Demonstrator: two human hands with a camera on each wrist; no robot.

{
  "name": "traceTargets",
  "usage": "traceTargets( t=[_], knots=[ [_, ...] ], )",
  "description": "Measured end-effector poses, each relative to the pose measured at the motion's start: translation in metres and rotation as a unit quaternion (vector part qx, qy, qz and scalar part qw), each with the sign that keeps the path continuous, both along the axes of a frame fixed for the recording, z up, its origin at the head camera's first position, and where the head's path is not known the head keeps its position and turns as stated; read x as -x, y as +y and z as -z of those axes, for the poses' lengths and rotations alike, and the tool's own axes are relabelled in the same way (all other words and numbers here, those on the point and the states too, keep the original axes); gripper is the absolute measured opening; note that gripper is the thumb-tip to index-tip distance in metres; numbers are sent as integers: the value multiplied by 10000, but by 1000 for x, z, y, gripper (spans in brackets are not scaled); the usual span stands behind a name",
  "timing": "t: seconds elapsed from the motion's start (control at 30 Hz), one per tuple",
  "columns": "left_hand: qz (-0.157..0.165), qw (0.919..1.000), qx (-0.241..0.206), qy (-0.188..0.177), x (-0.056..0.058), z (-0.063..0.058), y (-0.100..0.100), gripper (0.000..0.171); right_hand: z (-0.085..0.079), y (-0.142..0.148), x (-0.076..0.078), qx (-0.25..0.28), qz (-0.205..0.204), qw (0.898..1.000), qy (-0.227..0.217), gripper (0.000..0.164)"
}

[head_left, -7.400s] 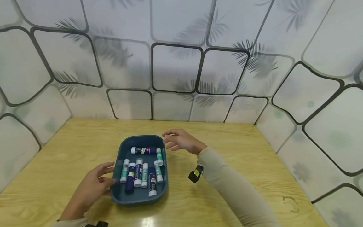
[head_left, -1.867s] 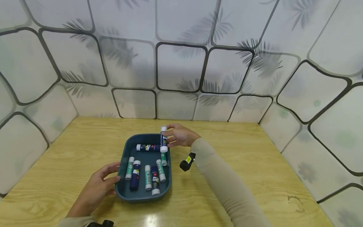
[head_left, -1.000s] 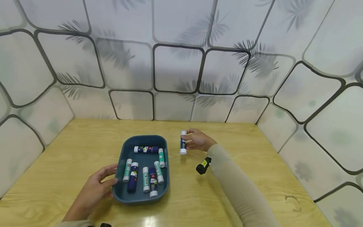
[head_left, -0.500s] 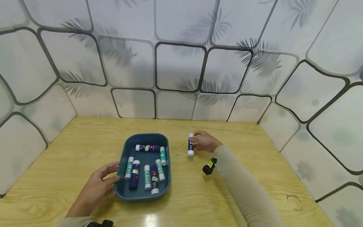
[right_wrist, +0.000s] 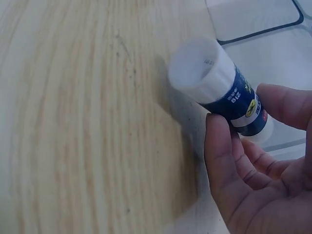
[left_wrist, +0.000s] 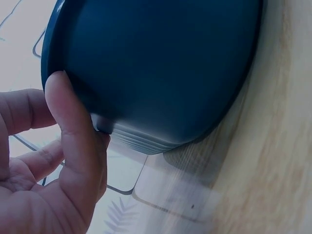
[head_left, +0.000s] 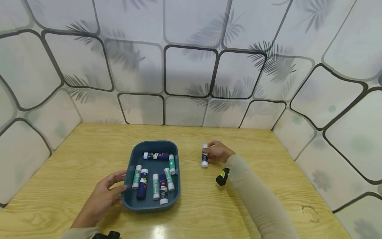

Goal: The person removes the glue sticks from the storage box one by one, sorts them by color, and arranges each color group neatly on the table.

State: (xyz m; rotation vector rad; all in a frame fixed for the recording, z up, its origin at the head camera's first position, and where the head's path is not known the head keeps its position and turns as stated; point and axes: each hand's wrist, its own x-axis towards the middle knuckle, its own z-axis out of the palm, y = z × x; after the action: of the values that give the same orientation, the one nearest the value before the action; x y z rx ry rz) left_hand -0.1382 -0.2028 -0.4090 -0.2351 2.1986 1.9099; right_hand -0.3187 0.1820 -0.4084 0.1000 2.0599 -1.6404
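Observation:
My right hand pinches a navy glue stick with white ends between thumb and fingers. It is held upright, close over the wooden table, right of the tray. In the right wrist view its white end faces the camera, above the wood. My left hand is at the left side of a dark blue tray, fingers loosely spread, thumb against the rim. Inside lie several glue sticks: a navy one crosswise at the back, others such as a green one lengthwise.
The yellow wooden table extends around the tray on all sides. A patterned wall closes it off at the back, with side panels left and right. A dark curved mark shows on the wood at right.
My right hand has taken the navy glue stick out of the tray's middle, over its right rim, then farther right and slightly toward me. The left hand has stayed by the tray.

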Motion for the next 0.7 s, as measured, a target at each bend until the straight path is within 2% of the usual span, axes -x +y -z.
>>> traceTargets(
  t=[0.27,0.7],
  knots=[
    [34,10000,-38,35,1,2,-1,55,2,-1,0,-293,-16,9996,54,25],
    [32,10000,-14,-6,1,1,-1,54,6,-9,2,-1277,27,9910,391,27]
  ],
)
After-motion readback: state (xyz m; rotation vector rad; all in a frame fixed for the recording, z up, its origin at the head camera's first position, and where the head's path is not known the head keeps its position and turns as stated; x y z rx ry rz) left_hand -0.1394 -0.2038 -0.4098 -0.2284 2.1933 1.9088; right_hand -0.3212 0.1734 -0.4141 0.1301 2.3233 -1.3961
